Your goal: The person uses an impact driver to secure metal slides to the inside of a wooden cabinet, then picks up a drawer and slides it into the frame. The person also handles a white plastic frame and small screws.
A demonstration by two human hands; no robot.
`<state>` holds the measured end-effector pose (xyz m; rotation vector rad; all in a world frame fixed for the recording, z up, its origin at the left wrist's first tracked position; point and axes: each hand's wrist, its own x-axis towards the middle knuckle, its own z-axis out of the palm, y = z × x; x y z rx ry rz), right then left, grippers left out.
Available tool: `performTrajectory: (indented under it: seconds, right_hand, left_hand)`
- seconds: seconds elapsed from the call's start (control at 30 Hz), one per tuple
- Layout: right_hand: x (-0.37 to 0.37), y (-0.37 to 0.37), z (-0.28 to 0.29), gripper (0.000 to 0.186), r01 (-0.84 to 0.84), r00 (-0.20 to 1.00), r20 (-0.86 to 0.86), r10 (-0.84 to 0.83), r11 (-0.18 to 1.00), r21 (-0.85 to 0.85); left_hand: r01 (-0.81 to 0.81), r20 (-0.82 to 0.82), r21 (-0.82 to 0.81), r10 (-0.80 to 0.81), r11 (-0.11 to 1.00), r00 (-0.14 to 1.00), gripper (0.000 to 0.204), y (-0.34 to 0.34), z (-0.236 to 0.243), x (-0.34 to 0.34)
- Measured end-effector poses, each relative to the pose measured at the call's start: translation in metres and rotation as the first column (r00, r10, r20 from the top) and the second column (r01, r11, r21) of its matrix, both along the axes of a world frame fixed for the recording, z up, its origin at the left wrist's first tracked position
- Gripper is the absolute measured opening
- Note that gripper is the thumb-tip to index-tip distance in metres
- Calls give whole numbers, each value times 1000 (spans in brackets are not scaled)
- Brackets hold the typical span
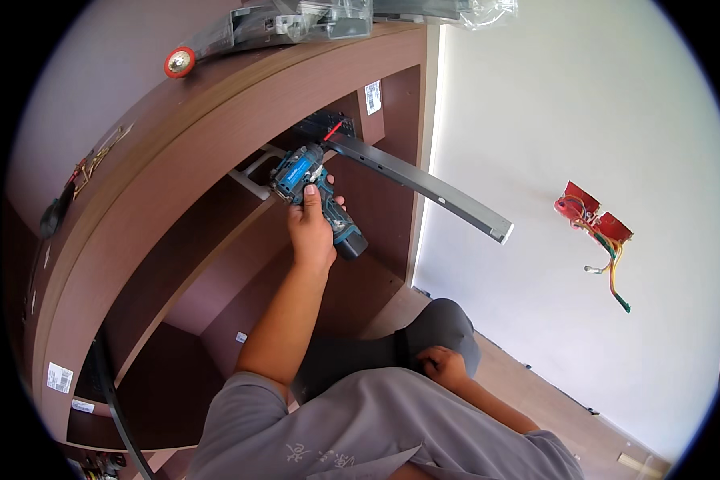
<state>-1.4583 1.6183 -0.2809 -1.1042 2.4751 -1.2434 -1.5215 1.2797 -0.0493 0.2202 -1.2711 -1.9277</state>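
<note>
From where I stand, the left hand (pixel 310 230) is wrapped round a blue-and-black power driver (pixel 296 171), held toward eleven o'clock, at the brown cabinet (pixel 296 90). A thin red piece (pixel 333 131) by its nose slants toward one o'clock, and a long metal rail (pixel 424 186) reaches out beside it toward four. At five o'clock the right hand (pixel 442 365) rests, fingers curled, by the dark-trousered knee (pixel 442 326); I can't tell whether it holds anything. Loose wiring (pixel 608 242) hangs at three.

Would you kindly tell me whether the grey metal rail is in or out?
Out: the grey metal rail juts past the cabinet's side edge.
</note>
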Motion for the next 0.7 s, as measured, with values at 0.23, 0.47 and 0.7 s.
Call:
performTrajectory:
  seconds: [0.23, 0.47, 0.7]
  right_hand:
    - [-5, 3, -1, 16, -10, 1000, 0, 10, 1000, 5]
    - [-5, 1, -7, 16, -40, 998, -47, 39, 999, -15]
    - [-3, -2, -7, 17, -43, 999, 24, 43, 999, 21]
  left_hand:
    - [20, 67, -5, -19, 1000, 998, 38, 2, 14, 7]
    - [75, 145, 116, -92, 990, 985, 38, -15, 63, 17]
    - [33, 177, 52, -41, 998, 983, 39, -15, 49, 22]
